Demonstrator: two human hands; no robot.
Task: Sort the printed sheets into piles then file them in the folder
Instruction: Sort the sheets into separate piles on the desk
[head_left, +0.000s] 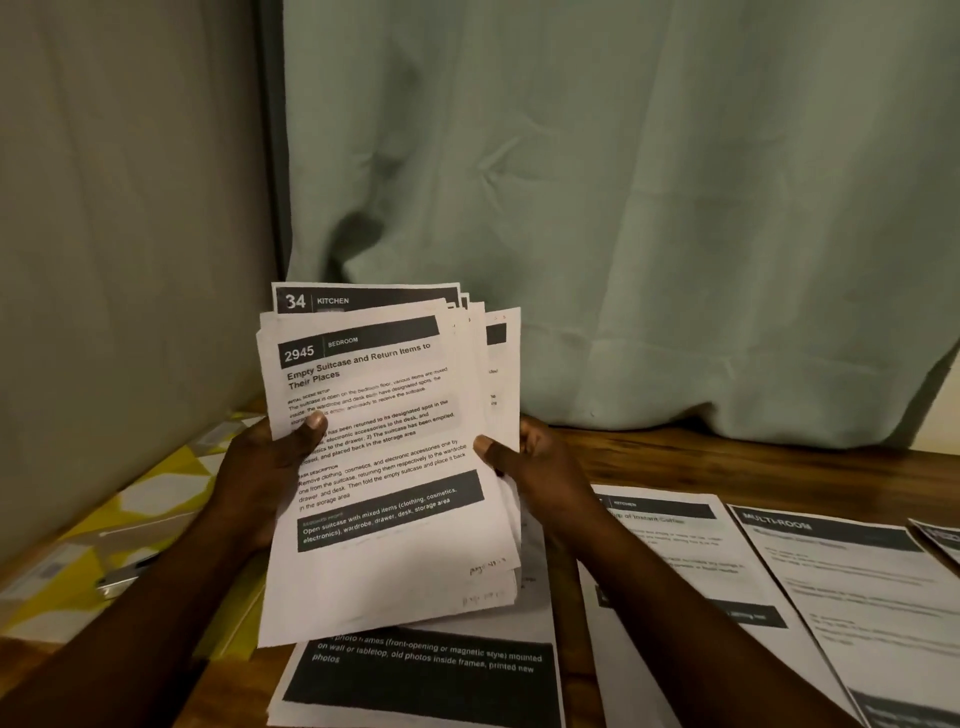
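- The person holds a stack of sheets (395, 571) up off the wooden table (727, 462), above its near left part; the stack leans a little to the left and is fanned out at its far right corner
- The left hand (260, 467) grips the stack's left edge, with the thumb pressed flat on the front page; the other fingers are hidden behind the paper
- The right hand (535, 462) grips the right edge, with the thumb on the front page near the margin and the fingers curled round behind the stack
- The top sheet (363, 395) bears the number 2945, the word BEDROOM and the heading "Empty Suitcase and Return Items to Their Places"
- A sheet headed 34 KITCHEN (363, 300) sticks out behind it at the far edge
- More printed paper lies flat on the table: a photo frames sheet (426, 675) nearest, partly under the held stack, a kitchen sheet (675, 551) just right of the right forearm, a MULTI-ROOM sheet (857, 597) beside that, and one more sheet (940, 538) cut off at the right edge
- Whether these are single pages or piles cannot be told
- A flat yellow and white patterned thing (130, 509) lies on the left, under the left forearm
- A pale green curtain (623, 208) hangs behind the table, its hem touching the far edge
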